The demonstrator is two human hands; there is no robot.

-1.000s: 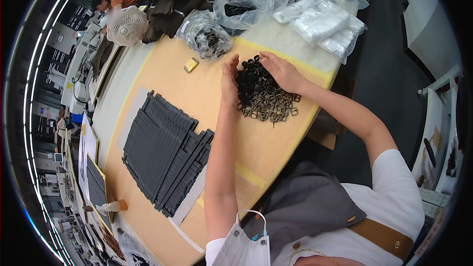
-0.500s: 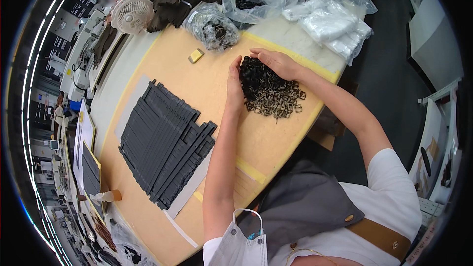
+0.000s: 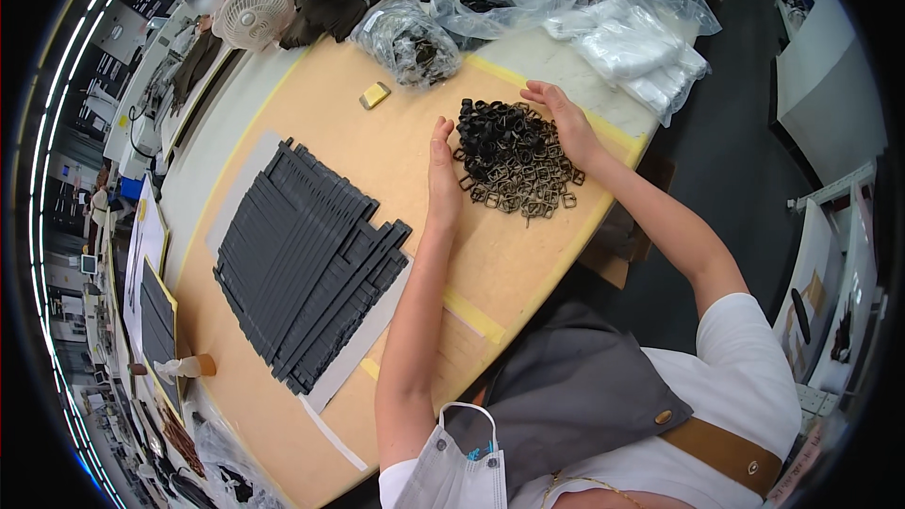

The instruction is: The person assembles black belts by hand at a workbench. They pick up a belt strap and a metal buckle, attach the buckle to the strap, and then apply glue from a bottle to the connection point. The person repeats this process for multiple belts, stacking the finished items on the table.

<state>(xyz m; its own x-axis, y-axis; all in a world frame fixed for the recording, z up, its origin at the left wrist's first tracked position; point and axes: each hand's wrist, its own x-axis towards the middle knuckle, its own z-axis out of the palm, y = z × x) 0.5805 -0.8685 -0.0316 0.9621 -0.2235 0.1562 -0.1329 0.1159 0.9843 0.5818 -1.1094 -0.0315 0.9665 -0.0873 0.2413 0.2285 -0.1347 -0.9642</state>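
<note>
1. My left hand (image 3: 443,174) stands along the left side of the pile (image 3: 517,156), fingers extended and gripping nothing; I cannot tell whether it touches the pieces.
2. My right hand (image 3: 564,123) is at the pile's far right side, fingers bent slightly inward, also clasping nothing.
3. Between my hands lie black loops (image 3: 490,135), heaped toward the far left, and brass-coloured buckles (image 3: 528,186), spread nearer and to the right.
4. Everything there rests on the tan tabletop (image 3: 490,269).
5. To the left, and nearer, black strips (image 3: 302,259) lie packed together.
6. Farther off sits a stuffed clear bag (image 3: 412,42).
</note>
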